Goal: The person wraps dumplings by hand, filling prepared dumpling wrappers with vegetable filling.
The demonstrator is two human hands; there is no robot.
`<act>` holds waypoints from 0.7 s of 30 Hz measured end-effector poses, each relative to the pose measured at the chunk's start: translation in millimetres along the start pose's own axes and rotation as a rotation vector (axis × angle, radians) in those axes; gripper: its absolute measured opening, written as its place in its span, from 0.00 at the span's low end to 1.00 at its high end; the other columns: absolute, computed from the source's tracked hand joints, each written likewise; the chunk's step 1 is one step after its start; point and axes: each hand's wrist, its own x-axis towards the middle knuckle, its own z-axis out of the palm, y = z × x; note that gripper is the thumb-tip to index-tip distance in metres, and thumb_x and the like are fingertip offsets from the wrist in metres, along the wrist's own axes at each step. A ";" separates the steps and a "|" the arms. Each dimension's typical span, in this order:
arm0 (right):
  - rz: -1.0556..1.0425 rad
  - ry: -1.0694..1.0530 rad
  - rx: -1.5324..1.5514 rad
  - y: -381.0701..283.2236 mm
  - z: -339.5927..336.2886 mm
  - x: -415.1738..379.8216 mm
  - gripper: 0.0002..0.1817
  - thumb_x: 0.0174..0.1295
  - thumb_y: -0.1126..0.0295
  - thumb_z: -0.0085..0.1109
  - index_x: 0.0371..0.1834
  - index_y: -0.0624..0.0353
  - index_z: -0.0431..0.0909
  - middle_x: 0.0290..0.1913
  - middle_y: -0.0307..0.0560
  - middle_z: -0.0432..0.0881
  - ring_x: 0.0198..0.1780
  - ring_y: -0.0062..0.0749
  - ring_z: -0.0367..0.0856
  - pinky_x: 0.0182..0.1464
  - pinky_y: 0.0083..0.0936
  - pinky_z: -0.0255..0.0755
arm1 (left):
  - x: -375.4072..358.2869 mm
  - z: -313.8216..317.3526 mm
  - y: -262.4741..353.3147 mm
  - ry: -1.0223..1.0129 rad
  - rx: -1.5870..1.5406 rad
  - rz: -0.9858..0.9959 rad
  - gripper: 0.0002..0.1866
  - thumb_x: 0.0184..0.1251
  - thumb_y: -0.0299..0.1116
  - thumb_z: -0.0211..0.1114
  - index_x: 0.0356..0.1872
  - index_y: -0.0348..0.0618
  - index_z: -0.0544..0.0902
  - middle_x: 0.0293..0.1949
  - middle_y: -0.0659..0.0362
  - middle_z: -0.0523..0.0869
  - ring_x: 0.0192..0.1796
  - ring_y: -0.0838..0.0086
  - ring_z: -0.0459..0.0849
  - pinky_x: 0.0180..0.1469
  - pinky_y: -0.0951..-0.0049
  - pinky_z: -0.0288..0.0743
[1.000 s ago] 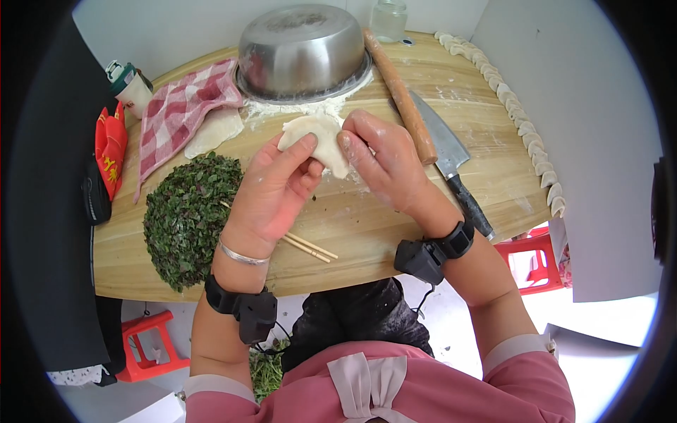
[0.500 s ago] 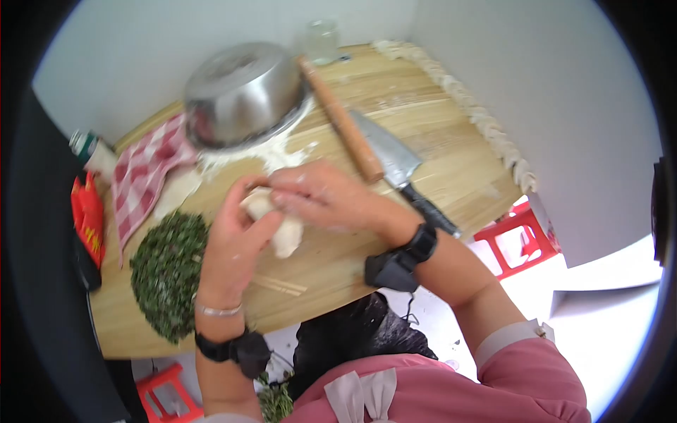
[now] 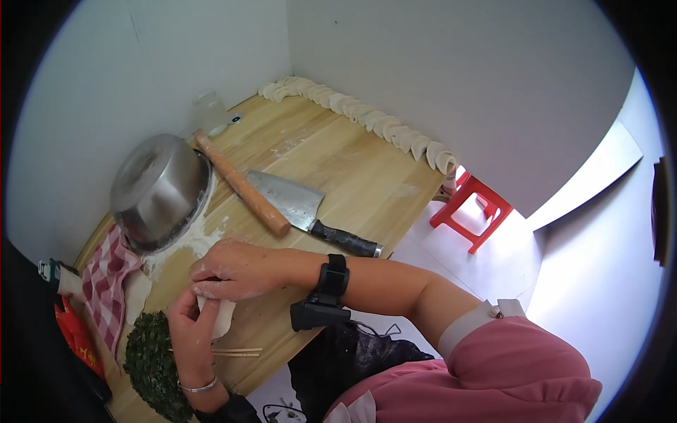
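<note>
Dough is pinched by the left hand, right hand brought together with it, grip part-hidden; light, even pressure is best.

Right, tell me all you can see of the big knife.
The knife has a broad grey metal blade with whitish smears and a black handle with a silvery end. It lies on the wooden table, handle end near the edge. The rolling pin crosses over its blade. Neither the left hand nor the right hand touches it.
</note>
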 end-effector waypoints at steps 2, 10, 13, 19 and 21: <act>-0.001 -0.014 0.004 -1.1 -0.7 -0.3 0.15 0.59 0.63 0.53 0.22 0.64 0.71 0.23 0.56 0.74 0.30 0.55 0.75 0.34 0.42 0.67 | 0.1 -2.3 -1.1 -0.033 0.007 -0.001 0.10 0.65 0.26 0.63 0.44 0.34 0.80 0.38 0.63 0.83 0.40 0.84 0.78 0.42 0.82 0.71; -0.079 -0.055 0.005 6.3 1.7 0.4 0.14 0.62 0.64 0.52 0.25 0.64 0.70 0.24 0.56 0.73 0.30 0.55 0.73 0.33 0.41 0.66 | -2.3 -3.2 0.9 -0.077 0.000 -0.035 0.09 0.64 0.24 0.62 0.43 0.34 0.80 0.38 0.63 0.83 0.38 0.84 0.79 0.41 0.82 0.72; -0.048 -0.052 -0.001 4.6 -0.4 1.7 0.14 0.59 0.64 0.54 0.23 0.65 0.72 0.24 0.58 0.74 0.31 0.56 0.75 0.34 0.42 0.67 | -2.3 -1.9 2.3 -0.058 -0.022 -0.020 0.09 0.64 0.24 0.62 0.45 0.34 0.80 0.38 0.63 0.83 0.39 0.83 0.79 0.42 0.81 0.72; -0.018 -0.059 0.041 -3.2 -3.0 1.7 0.16 0.64 0.63 0.51 0.26 0.65 0.71 0.25 0.57 0.72 0.31 0.56 0.73 0.34 0.41 0.66 | -1.6 -0.7 1.9 -0.058 -0.063 -0.008 0.11 0.66 0.24 0.60 0.48 0.34 0.79 0.42 0.62 0.83 0.41 0.83 0.79 0.44 0.81 0.72; 0.099 -0.058 0.061 -7.2 -4.9 1.2 0.16 0.66 0.62 0.50 0.28 0.65 0.72 0.25 0.58 0.72 0.31 0.56 0.73 0.35 0.41 0.66 | -1.1 3.7 3.8 0.019 -0.091 0.035 0.12 0.66 0.25 0.59 0.49 0.33 0.78 0.43 0.62 0.82 0.42 0.83 0.79 0.45 0.81 0.72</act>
